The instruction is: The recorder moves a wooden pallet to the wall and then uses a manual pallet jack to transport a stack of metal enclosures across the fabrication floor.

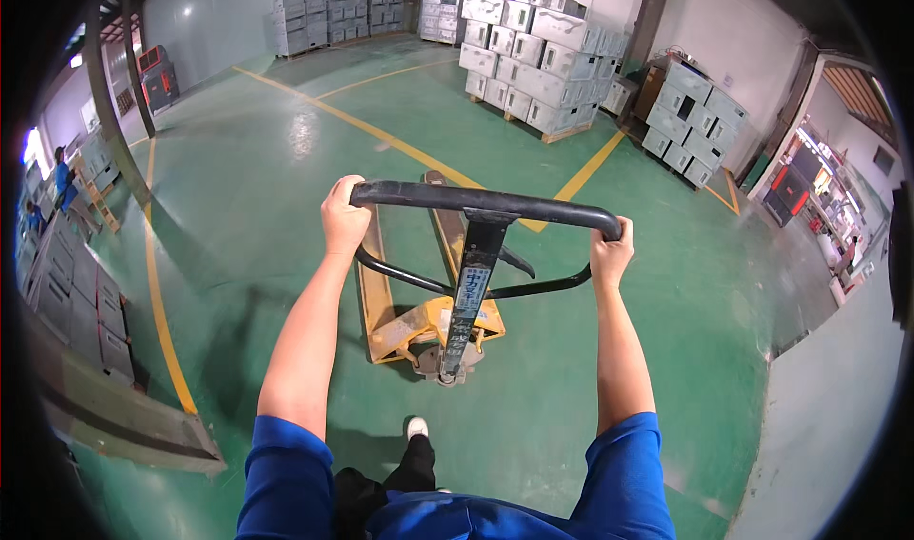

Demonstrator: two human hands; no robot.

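Note:
A yellow pallet jack (409,327) stands on the floor in front of me, its forks stretching away from me. Its black loop handle (481,199) rises toward me at chest height. My left hand (345,216) is wrapped round the handle's left corner. At the right corner, my right hand (611,250) grips the same handle. Both arms reach forward, nearly straight. A black lever (517,262) sits inside the loop, and neither hand touches it. The visible parts of the forks carry no load.
Pallet-borne stacks of grey-white boxes (533,64) stand ahead, with another stack (695,121) to the right. Grey boxes (76,297) line the left side near a post (119,111). Yellow lines (362,126) cross the green floor. A person in blue (65,180) is far left. A pale panel (828,426) is near right.

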